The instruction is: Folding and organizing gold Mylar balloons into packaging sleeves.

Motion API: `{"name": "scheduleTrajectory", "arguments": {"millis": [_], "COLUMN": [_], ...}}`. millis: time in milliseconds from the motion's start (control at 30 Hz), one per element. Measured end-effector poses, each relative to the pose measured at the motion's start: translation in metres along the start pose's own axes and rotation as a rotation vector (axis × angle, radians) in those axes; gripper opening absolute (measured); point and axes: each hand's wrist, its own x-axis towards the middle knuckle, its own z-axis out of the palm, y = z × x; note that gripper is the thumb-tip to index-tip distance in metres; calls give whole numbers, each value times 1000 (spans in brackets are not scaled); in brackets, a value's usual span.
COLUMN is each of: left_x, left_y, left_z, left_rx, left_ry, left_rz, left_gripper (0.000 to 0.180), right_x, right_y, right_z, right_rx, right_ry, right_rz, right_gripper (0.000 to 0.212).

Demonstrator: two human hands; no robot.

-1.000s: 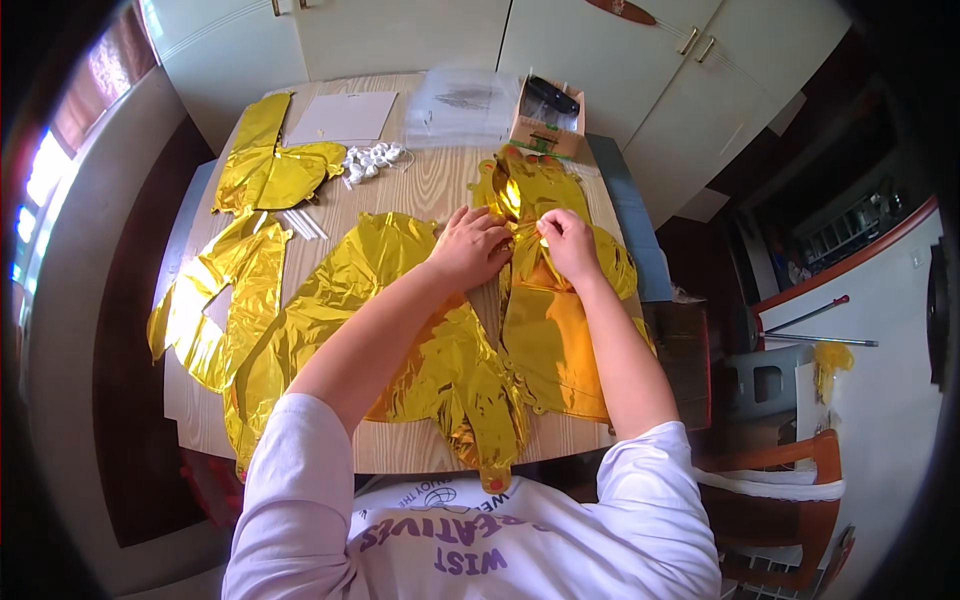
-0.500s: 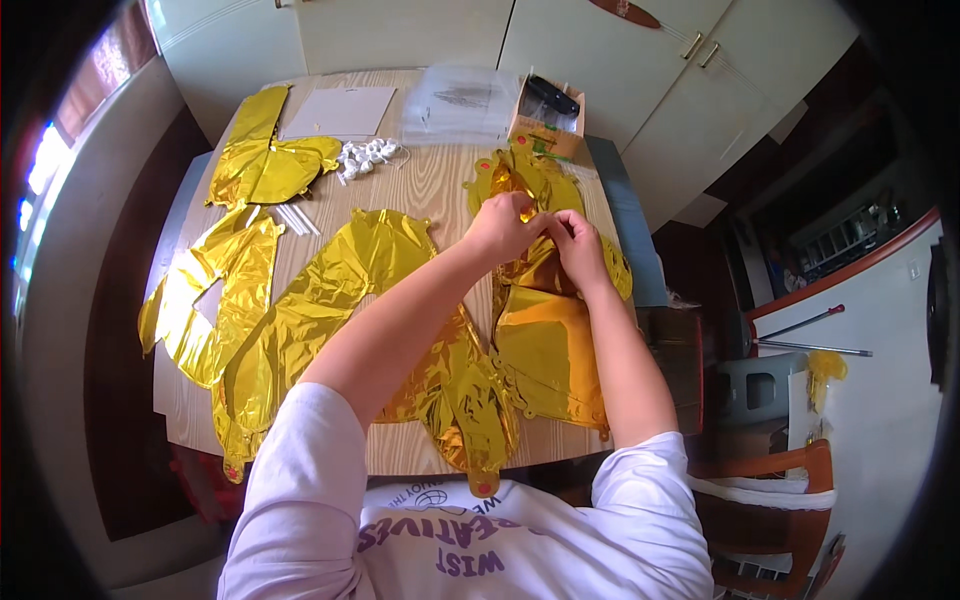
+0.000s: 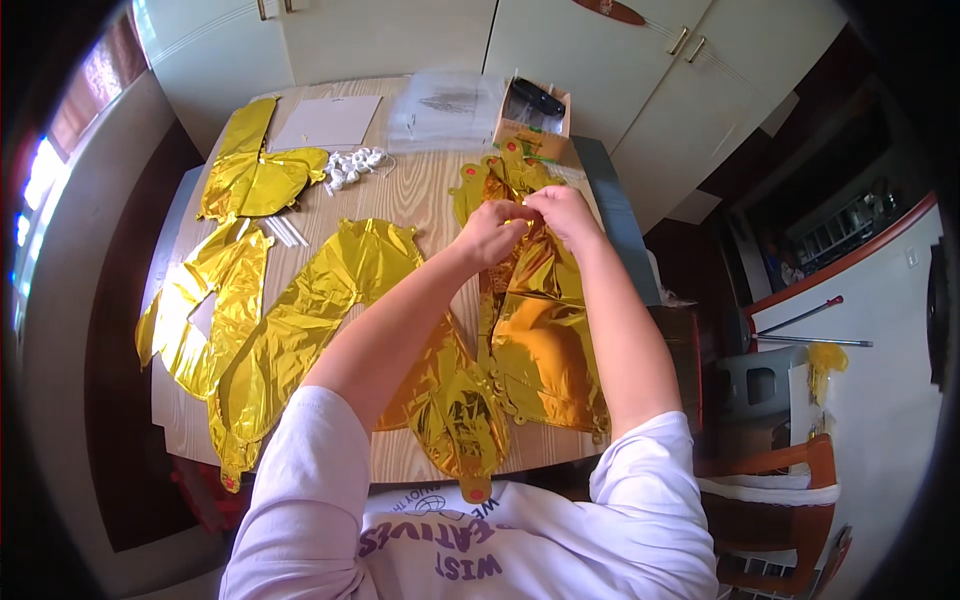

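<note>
Both of my hands are over a crumpled gold foil balloon (image 3: 540, 340) at the right of the table. My left hand (image 3: 493, 232) is closed, with its fingertips on a fold of that foil. Beside it, my right hand (image 3: 566, 214) pinches thumb and finger together close to the left fingertips. What sits in the right pinch is too small to make out. The balloon's top has tabs with red dots and rises just beyond my hands. Another flat gold foil balloon (image 3: 350, 270) lies left of my left forearm.
More gold foil balloons (image 3: 245, 180) lie at the left. Near them are white string bundles (image 3: 350, 168) and white sticks (image 3: 288, 232). A pale card (image 3: 325, 122), a clear plastic bag (image 3: 440, 115) and a cardboard box (image 3: 533, 137) with a black object line the far edge. A wooden chair (image 3: 780, 465) stands at right.
My right hand has risen slightly up and left, its fingertips now just above the left ones. My left hand has shifted slightly left and down. The whole view has shifted a little.
</note>
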Motion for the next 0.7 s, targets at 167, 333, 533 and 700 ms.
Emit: {"name": "scheduleTrajectory", "arguments": {"millis": [167,333,533,700], "left_x": [-10,-23,-23,-27], "left_y": [-15,-22,-20,-10], "left_z": [-1,-2,1,-8], "left_rx": [493,655,637,729], "left_ry": [-38,-45,-39,-73], "left_rz": [86,134,215,300], "left_gripper": [45,48,51,80], "right_x": [-1,-59,-237,-399], "right_y": [18,3,-4,52], "right_z": [6,-38,-144,-196], "right_rx": [-134,-18,453,-14], "right_ry": [182,404,634,1336], "right_rz": [-89,-319,-611,-913], "right_gripper": [19,21,29,33]}}
